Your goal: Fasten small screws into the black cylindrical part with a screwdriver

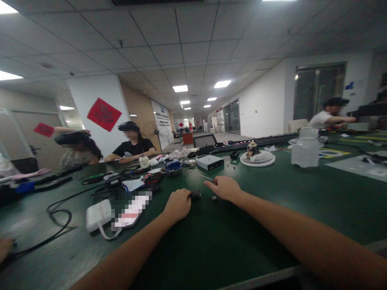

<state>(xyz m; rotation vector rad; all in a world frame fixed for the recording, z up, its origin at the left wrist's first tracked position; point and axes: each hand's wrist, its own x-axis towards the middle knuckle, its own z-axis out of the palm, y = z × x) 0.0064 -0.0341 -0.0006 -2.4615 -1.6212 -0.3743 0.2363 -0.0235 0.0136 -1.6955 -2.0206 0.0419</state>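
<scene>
1. Green bench top (250,225) fills the head camera's lower view, with the person's bare forearms reaching across it.
2. Left hand (177,205) is closed, gripping a dark cylinder (196,194) whose end sticks out past the fist.
3. Right hand (224,188) reaches forward with fingers (210,183) extended at a small screwdriver (213,181) with a red handle; the fingers touch or nearly touch it, and whether they grip it cannot be told.
4. Small metal part (214,197) lies on the bench just beyond the hands, between them and the near edge of a silver box (209,162).
5. White power adapter (98,215) sits to the left, near a black cable (57,213), a metal bowl (171,170) and a jumble of tools.
6. White round fan grille (257,158) and a white plastic jug (305,148) stand farther right.
7. Co-workers in headsets sit across the bench: one in a black shirt (134,148), one raising an arm (71,130), and another in a white shirt (322,119) at far right.
</scene>
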